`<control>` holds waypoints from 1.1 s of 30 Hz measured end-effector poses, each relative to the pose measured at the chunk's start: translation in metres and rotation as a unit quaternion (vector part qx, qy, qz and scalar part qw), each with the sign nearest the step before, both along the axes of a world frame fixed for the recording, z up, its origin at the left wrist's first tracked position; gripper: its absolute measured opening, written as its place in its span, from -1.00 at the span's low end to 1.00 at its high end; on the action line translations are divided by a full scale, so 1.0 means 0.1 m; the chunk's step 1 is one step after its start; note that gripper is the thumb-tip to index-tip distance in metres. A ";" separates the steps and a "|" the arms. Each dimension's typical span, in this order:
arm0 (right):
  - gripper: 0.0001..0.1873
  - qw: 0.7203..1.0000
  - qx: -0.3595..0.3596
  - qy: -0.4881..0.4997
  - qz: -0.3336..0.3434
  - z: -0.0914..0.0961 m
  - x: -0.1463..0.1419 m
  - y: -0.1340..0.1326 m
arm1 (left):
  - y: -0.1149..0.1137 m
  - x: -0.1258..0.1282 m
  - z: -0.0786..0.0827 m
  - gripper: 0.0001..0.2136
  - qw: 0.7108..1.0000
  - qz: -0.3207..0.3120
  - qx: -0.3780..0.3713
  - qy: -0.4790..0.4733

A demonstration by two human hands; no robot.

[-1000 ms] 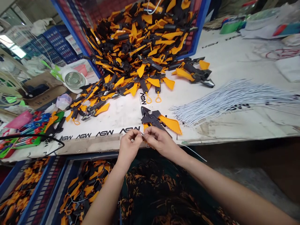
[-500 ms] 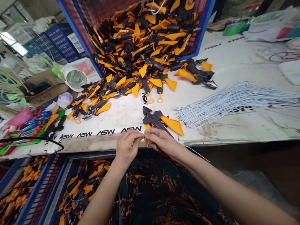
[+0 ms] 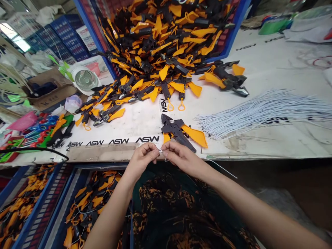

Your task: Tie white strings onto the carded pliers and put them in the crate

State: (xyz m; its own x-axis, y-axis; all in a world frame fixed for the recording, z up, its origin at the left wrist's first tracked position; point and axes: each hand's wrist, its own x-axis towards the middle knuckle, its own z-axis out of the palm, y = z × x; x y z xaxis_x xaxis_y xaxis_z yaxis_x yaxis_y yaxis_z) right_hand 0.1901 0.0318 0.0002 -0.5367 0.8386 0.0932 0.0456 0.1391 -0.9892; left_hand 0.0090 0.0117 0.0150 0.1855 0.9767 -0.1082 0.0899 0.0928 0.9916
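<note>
Head view, looking down over my own forearms. My left hand (image 3: pixel 141 162) and right hand (image 3: pixel 182 157) are close together, fingers curled rather than spread, each thumb pressed to its forefinger in a pinch on a thin white cord (image 3: pixel 161 151), held just off the table's edge. The cord looks limp and fine, which would explain the close, two-handed grip. Another thin white strand (image 3: pixel 223 169) runs out past my right wrist; cannot tell whether it is the same cord.

Just ahead of my hands, touching neither, lies a black-and-orange tool (image 3: pixel 178 131). Ahead and right of my right hand, a bundle of white cords (image 3: pixel 259 112) is fanned flat, probably so single strands separate easily. Farther ahead, a heap of similar tools (image 3: pixel 160 45) fills a blue crate (image 3: pixel 237 24) and spills onto a white sheet (image 3: pixel 135 121). Below my left hand, a second blue crate (image 3: pixel 55 207) holds more tools. Under both hands: dark patterned cloth (image 3: pixel 186 211).

Label: "ASW" repeats in black along the sheet, ahead of my left hand.
</note>
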 end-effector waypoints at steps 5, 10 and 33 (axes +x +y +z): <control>-0.76 0.996 0.024 -0.060 -0.055 -0.06 -0.01 0.00 | -0.03 0.03 -0.03 -0.70 1.000 0.026 0.007 -0.007; -0.77 0.987 0.040 -0.116 -0.099 -0.05 0.02 -0.01 | -0.05 0.01 -0.11 -0.79 0.994 0.038 0.065 0.073; -0.83 0.964 0.163 -0.116 -0.173 -0.06 0.64 -0.31 | 0.25 -0.48 0.22 -0.73 0.738 -0.115 0.373 0.550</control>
